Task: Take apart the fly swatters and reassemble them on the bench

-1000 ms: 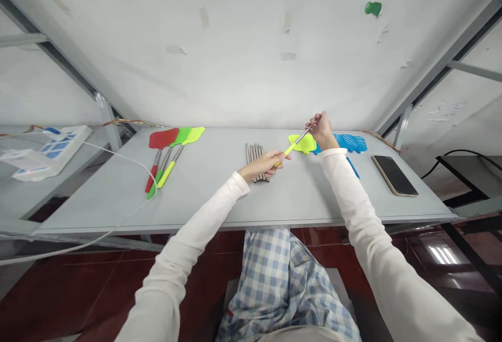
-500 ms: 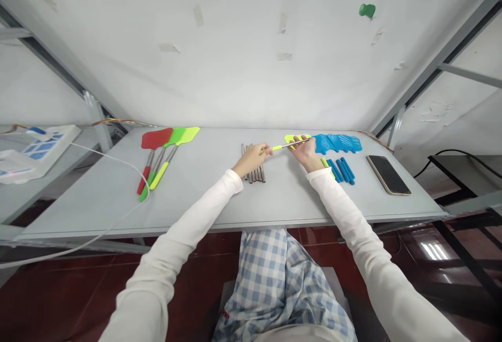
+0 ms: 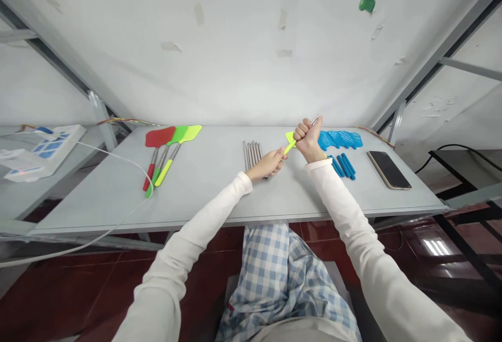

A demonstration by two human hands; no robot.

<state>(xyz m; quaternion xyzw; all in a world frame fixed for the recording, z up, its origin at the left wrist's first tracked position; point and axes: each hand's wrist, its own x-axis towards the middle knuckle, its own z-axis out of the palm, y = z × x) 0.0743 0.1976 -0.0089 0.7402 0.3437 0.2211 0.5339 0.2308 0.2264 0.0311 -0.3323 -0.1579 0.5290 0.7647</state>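
My left hand (image 3: 270, 164) is closed on the lower end of a yellow-green handle (image 3: 289, 147). Higher up, my right hand (image 3: 309, 135) makes a fist around the metal rod (image 3: 315, 119) joined to that handle, its tip poking out above the thumb. Handle and rod slant up to the right over the table. Several loose metal rods (image 3: 251, 155) lie beside and partly behind my left hand. Behind my right hand are a yellow-green swatter head (image 3: 289, 137) and a row of blue swatter heads (image 3: 340, 139). Several blue handles (image 3: 346, 166) lie near my right wrist.
Three assembled fly swatters, red (image 3: 160, 136), green and yellow-green, lie at the left; a white cable (image 3: 133, 161) crosses near their handles. A phone (image 3: 389, 170) rests at the right of the grey table (image 3: 204, 185). A power strip (image 3: 50, 148) sits far left.
My right hand has turned from palm-up and loosely open to a fist round the rod. The rod now points more steeply upward, and my left hand has moved slightly right and nearer me.
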